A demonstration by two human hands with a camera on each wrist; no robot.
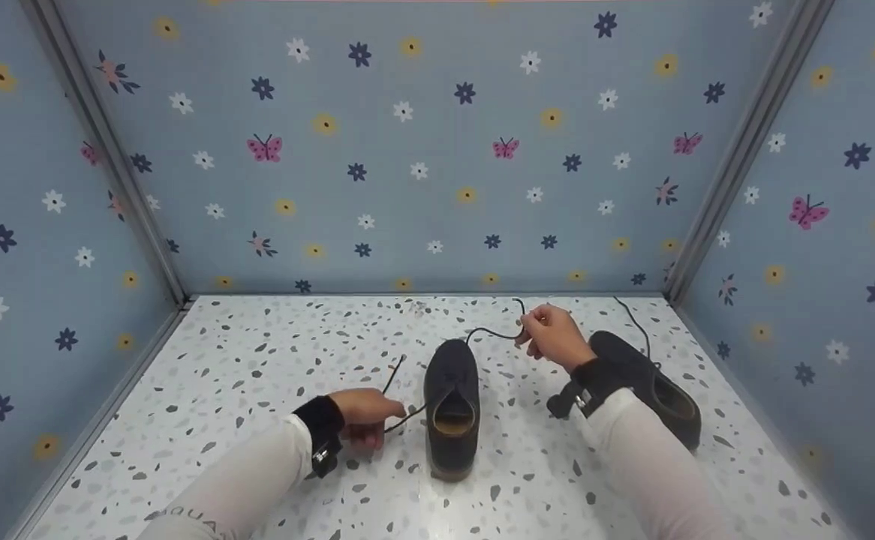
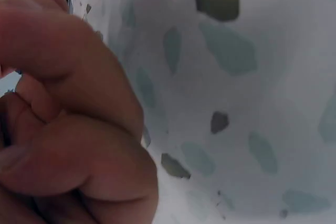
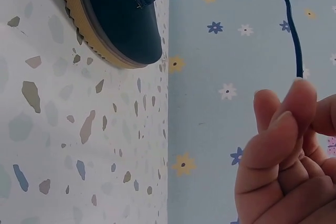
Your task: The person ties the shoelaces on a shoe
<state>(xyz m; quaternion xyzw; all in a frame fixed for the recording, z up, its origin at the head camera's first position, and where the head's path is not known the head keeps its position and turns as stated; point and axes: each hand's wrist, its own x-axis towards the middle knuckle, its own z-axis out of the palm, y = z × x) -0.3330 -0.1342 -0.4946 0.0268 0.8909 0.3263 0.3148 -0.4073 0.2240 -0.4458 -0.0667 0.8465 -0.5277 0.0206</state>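
A dark lace-up shoe (image 1: 451, 367) stands on the speckled floor, toe pointing away from me. To its left, my left hand (image 1: 368, 412) has curled fingers and pinches one end of its lace (image 1: 412, 414), with a loose tail sticking up beyond. The lace is hidden in the left wrist view, where only curled fingers (image 2: 89, 77) show. Up and right of the toe, my right hand (image 1: 557, 334) pinches the other lace end (image 1: 494, 332) between thumb and fingertips. In the right wrist view, that lace (image 3: 291, 24) rises from the fingertips near a dark blue shoe with a tan sole (image 3: 86, 35).
A second dark shoe (image 1: 632, 367) lies at an angle on the right, partly behind my right wrist, its lace (image 1: 636, 322) trailing toward the back. Flower-patterned blue panels (image 1: 437, 150) enclose the white speckled floor (image 1: 272, 352) at the back and both sides.
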